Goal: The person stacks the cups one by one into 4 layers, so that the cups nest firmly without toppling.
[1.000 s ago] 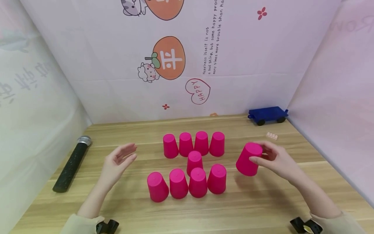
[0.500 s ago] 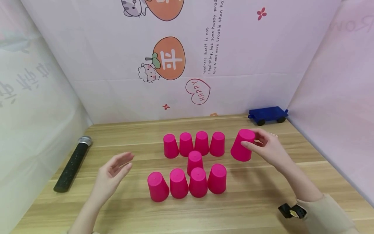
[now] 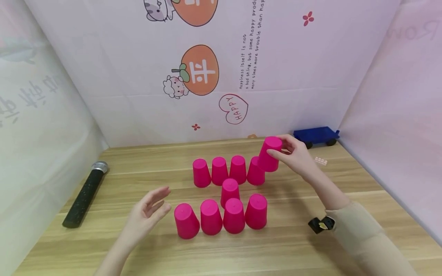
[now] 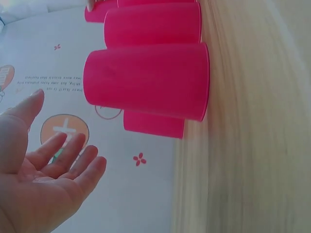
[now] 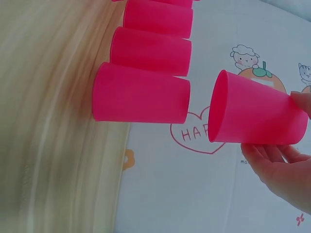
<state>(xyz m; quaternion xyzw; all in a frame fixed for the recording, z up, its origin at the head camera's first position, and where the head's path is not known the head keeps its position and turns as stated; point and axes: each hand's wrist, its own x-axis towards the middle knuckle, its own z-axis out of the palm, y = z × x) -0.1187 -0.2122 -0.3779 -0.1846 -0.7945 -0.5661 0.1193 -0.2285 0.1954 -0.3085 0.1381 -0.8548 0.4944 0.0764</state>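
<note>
Moved: right hand (image 3: pixel 296 153) gripping 1 cup (image 3: pixel 268 163) | 9 standing cups (image 3: pixel 234 217)

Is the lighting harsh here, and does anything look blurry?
Head view: soft, even light, with a faint shadow on the table beneath the right arm; left wrist view: small wall lettering looks soft; right wrist view: the table's grain looks smeared, while the held cup has clear edges.

Ten pink cups (image 3: pixel 187 224), two hands (image 3: pixel 144 212), one microphone (image 3: pixel 85 196), one blue cart (image 3: pixel 315 135), one small pale brick (image 3: pixel 320 161)
</note>
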